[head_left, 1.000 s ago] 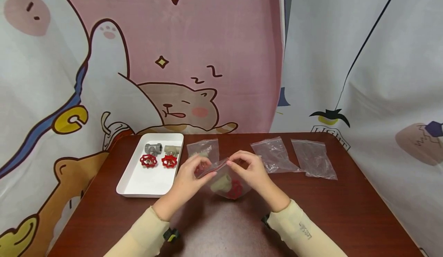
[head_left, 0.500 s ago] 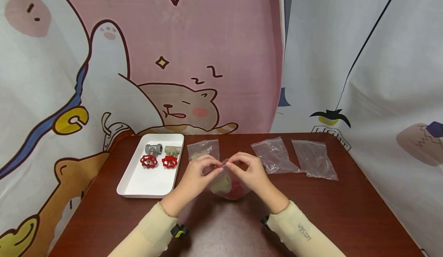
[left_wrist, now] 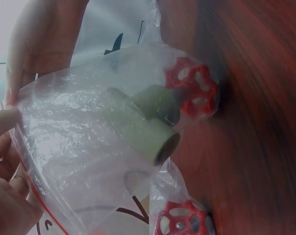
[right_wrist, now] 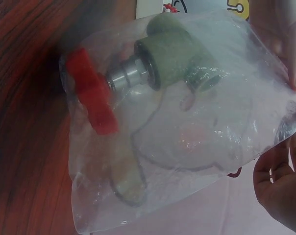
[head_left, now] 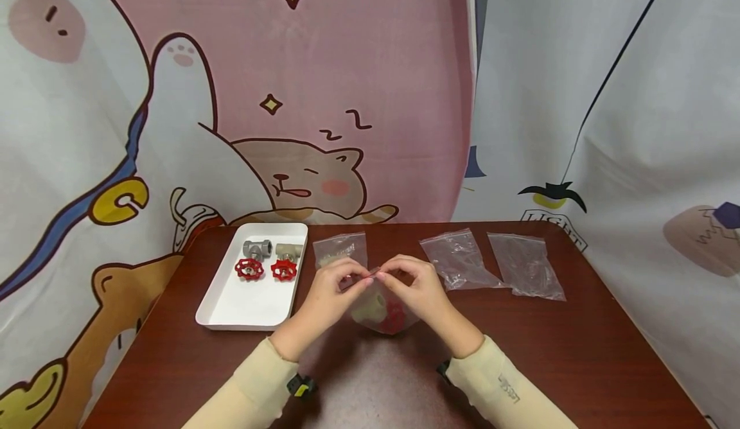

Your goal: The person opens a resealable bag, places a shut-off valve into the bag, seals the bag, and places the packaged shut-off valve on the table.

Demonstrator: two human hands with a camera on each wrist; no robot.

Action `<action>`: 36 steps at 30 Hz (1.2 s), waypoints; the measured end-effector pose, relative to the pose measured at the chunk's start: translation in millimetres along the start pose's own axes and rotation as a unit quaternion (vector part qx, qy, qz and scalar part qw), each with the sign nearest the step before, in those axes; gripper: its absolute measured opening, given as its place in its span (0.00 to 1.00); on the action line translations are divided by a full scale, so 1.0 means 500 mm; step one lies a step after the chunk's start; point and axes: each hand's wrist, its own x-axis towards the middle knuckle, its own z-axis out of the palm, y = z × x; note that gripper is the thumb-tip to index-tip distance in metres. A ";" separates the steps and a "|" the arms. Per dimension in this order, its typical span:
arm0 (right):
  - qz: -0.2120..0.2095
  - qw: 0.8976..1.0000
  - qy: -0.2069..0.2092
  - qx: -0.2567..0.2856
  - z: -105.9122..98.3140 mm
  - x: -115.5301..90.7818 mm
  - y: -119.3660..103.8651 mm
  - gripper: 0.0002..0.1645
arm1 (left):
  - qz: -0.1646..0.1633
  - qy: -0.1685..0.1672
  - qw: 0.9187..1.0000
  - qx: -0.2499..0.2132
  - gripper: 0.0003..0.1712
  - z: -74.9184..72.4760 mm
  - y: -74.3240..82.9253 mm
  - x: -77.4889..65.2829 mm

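A clear zip bag point(left_wrist: 64, 147) with a red strip along its mouth hangs between the hands over the table. Inside it lies a valve point(head_left: 370, 308) with an olive-green body and a red handwheel point(left_wrist: 193, 88); in the right wrist view a metal stem point(right_wrist: 127, 76) joins the two. My left hand point(head_left: 331, 293) pinches the bag's top edge between thumb and fingers. Close beside it, my right hand point(head_left: 421, 288) pinches the same edge, the fingertips of both hands nearly meeting. The valve hangs low in the bag, below the hands.
On the left stands a white tray point(head_left: 243, 304) with a grey valve point(head_left: 254, 249) and a beige valve point(head_left: 287, 250), both red-wheeled. Behind my left hand lies another zip bag point(head_left: 341, 244); its red handwheel point(left_wrist: 182, 220) shows in the left wrist view. Two flat zip bags point(head_left: 462, 259) lie back right.
My left hand has slid right along the bag's mouth until its fingertips came close to my right hand's. The right hand has stayed nearly in place; little differs over the last half second.
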 end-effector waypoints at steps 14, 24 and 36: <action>-0.002 1.000 0.004 0.003 0.002 0.000 0.003 0.03 | 0.006 -0.003 1.000 -0.023 0.03 0.007 0.002 -0.003; 0.016 1.000 0.008 0.000 -0.007 -0.003 0.009 0.02 | -0.011 -0.017 1.000 -0.006 0.04 -0.001 -0.017 -0.013; 0.021 1.000 0.011 0.009 -0.012 -0.004 0.015 0.03 | -0.025 -0.020 0.999 -0.041 0.04 0.006 -0.022 -0.010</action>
